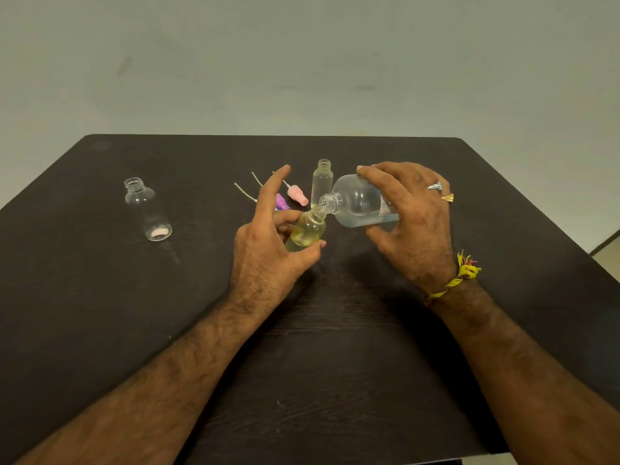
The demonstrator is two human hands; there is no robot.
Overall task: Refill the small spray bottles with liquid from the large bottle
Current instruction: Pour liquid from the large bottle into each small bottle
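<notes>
I see my right hand [411,216] curled round the large bottle [360,201], thumb beneath and fingers over the top, holding it tipped nearly flat above the middle of the dark surface [100,297], its threaded, uncapped neck pointing toward the left edge. The bottle is clear with colourless liquid pooled along its lower side; a pale label shows by my palm, but its print is too small to read. My left hand [268,243] grips a small spray bottle [307,231] between thumb and curled lower fingers, the forefinger sticking out straight; this bottle leans toward the far right corner, holds yellowish liquid, and its open mouth sits right under the large bottle's neck. Just behind, toward the far edge, a second small bottle [322,181] stands upright, clear and open. Beside it lie spray tops with thin dip tubes: a pink spray top [297,194] and a purple spray top [281,202], partly hidden by my left hand. Well apart, near the left edge, a third small bottle [147,208] stands open, clear, with something pale pink at its base. Two rings and a yellow thread wristband [454,280] mark my right hand
</notes>
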